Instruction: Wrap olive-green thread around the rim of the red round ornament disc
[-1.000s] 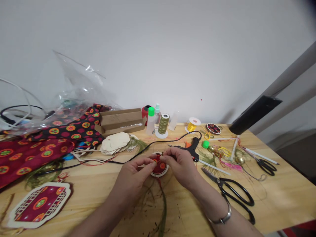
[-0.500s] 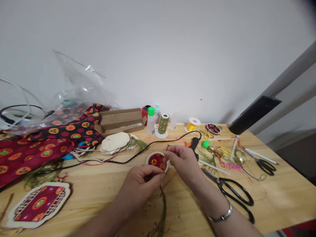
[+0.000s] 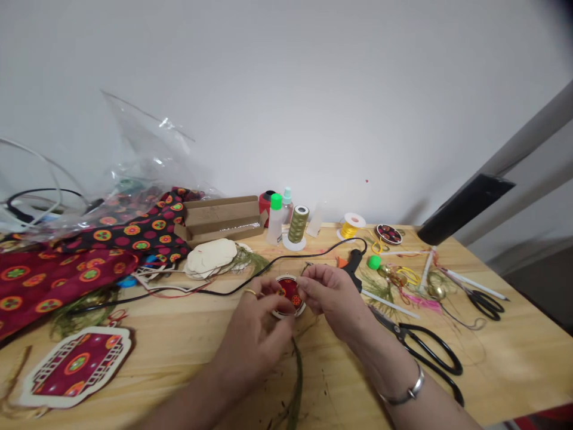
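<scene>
A small round ornament [image 3: 290,289] with a pale rim and dark red patterned fabric is held upright between my two hands, above the wooden table. My right hand [image 3: 333,304] pinches its right edge between thumb and fingertips. At its left and lower edge is my left hand [image 3: 257,334], its fingers curled about the rim and partly covering the fabric; a ring shows on one finger. From below the ornament hangs a dark green tassel [image 3: 295,382], running down toward the table's front.
Large black-handled scissors [image 3: 425,349] and a black glue gun [image 3: 353,269] lie right of my hands. Behind stand a green thread spool [image 3: 298,226], a green-capped bottle [image 3: 275,221] and an open cardboard box [image 3: 224,221]. A larger fabric ornament [image 3: 78,364] lies at left; a black cable [image 3: 250,280] crosses the table.
My left hand's fingers have lifted and opened up around the left rim, after being pinched together below the ornament. The right hand keeps its pinch. The view has shifted slightly.
</scene>
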`<state>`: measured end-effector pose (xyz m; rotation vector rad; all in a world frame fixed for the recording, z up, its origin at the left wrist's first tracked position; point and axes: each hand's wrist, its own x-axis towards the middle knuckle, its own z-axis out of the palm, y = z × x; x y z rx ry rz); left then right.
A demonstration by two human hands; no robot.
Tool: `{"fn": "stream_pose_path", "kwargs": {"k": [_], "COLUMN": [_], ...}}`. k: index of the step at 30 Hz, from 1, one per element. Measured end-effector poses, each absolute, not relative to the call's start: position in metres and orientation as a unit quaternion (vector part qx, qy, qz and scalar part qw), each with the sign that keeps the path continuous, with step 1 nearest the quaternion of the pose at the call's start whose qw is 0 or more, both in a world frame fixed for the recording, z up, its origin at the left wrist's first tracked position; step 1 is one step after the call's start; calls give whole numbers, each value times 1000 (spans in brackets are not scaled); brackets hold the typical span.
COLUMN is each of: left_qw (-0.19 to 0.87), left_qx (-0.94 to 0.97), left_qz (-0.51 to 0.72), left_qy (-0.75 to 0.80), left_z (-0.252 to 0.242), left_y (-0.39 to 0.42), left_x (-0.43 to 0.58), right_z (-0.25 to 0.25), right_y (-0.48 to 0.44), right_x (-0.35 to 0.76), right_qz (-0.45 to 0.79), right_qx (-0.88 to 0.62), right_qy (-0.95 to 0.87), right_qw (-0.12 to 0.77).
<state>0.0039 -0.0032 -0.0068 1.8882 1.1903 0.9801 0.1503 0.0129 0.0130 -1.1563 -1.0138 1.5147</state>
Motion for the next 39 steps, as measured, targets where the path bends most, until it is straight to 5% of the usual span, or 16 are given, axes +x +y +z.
{"fn": "stream_pose_path", "kwargs": {"k": [5, 9, 13, 19, 27, 39], "left_qw": [475, 664, 728, 739, 580, 694], "left_qx": [549, 430, 379, 391, 533, 416], "left_qz": [507, 458, 437, 401, 393, 407], "left_qy": [464, 405, 368, 375, 475, 425], "left_z": [-1, -6, -13, -6, 0, -1], "left_y": [-1, 0, 2, 5, 7, 7], "left_x": [3, 6, 6, 9, 4, 4], "right_z": [12, 9, 7, 3, 4, 9], "right_y": [11, 9, 8, 11, 11, 10], "right_x": [149, 145, 143, 145, 145, 145], "right_qz": [588, 574, 560, 576, 550, 555], "right_qx": [-492, -496, -512, -507, -524, -511], "right_qy": [-456, -498, -512, -498, -506, -497], "right_qw": [452, 421, 404, 404, 408, 429]}}
